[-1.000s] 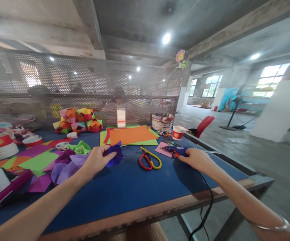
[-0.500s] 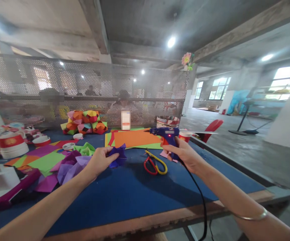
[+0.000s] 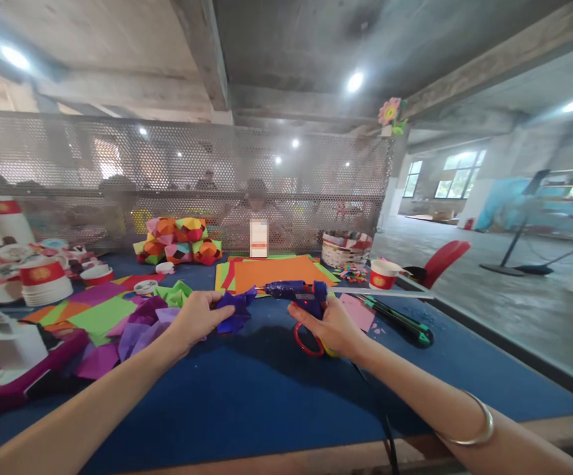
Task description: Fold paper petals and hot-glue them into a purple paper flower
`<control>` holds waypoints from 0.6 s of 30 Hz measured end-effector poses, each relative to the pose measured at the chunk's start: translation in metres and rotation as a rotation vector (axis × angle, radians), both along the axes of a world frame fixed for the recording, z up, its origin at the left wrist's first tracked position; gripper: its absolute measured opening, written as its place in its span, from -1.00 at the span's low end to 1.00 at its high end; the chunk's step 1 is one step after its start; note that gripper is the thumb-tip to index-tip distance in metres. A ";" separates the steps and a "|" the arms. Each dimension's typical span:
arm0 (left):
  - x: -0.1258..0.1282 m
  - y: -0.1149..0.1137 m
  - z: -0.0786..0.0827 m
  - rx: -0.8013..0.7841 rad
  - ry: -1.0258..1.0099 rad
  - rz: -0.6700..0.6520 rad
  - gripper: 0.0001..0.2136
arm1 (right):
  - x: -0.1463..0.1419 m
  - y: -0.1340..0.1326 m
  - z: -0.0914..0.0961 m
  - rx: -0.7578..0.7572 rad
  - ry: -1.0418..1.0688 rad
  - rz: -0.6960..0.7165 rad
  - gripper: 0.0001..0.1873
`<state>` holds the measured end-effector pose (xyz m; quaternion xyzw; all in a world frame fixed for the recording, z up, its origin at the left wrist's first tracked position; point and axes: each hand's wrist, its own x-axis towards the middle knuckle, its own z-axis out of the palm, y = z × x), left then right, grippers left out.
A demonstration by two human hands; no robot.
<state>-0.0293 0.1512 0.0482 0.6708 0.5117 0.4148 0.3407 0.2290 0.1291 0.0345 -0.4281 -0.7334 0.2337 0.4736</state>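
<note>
Between the thumb and fingers of my left hand (image 3: 199, 321) is a folded dark-blue paper piece (image 3: 237, 313). My right hand (image 3: 338, 328) grips a blue hot glue gun (image 3: 294, 290) with a lit red light and a clear glue stick out of its back. The gun's nozzle points left, close to the paper's upper right edge; I cannot tell whether they touch. Below the gun lie scissors (image 3: 307, 341) with red and yellow handles, partly hidden by my right hand. Purple folded papers (image 3: 142, 330) lie left of my left hand.
Coloured sheets (image 3: 276, 274) lie ahead, with folded paper balls (image 3: 180, 239) behind to the left. A utility knife (image 3: 400, 320), paper cup (image 3: 384, 274) and woven basket (image 3: 346, 249) are on the right. A purple power strip (image 3: 63, 353) sits at the left.
My right hand has lowered the glue gun and brought its nozzle leftward to the blue paper. The view has turned slightly, and the scissors are now more covered.
</note>
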 end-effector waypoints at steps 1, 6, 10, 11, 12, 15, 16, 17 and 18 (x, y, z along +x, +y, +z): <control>0.000 -0.001 0.000 -0.006 0.007 0.004 -0.84 | 0.000 -0.001 -0.001 -0.003 -0.019 0.017 -0.65; 0.000 -0.004 0.004 -0.002 0.049 0.022 -0.80 | -0.003 -0.006 0.000 0.014 -0.102 0.063 -0.64; 0.003 -0.006 0.008 0.018 0.117 0.036 -0.77 | -0.003 -0.006 -0.003 0.089 -0.161 0.053 -0.61; 0.004 -0.007 0.009 0.018 0.130 0.030 -0.76 | -0.002 -0.006 -0.004 0.098 -0.178 0.050 -0.61; 0.005 -0.008 0.010 0.016 0.141 0.024 -0.75 | -0.002 -0.006 -0.005 0.102 -0.193 0.050 -0.61; 0.008 -0.010 0.010 0.001 0.163 -0.003 -0.74 | -0.001 -0.006 -0.007 0.130 -0.231 0.058 -0.63; 0.008 -0.011 0.009 0.001 0.170 -0.008 -0.75 | -0.001 -0.006 -0.007 0.143 -0.243 0.063 -0.64; 0.008 -0.011 0.008 0.005 0.174 -0.010 -0.76 | -0.001 -0.006 -0.006 0.155 -0.257 0.068 -0.65; 0.008 -0.011 0.007 0.010 0.177 -0.009 -0.77 | -0.001 -0.007 -0.006 0.163 -0.272 0.072 -0.66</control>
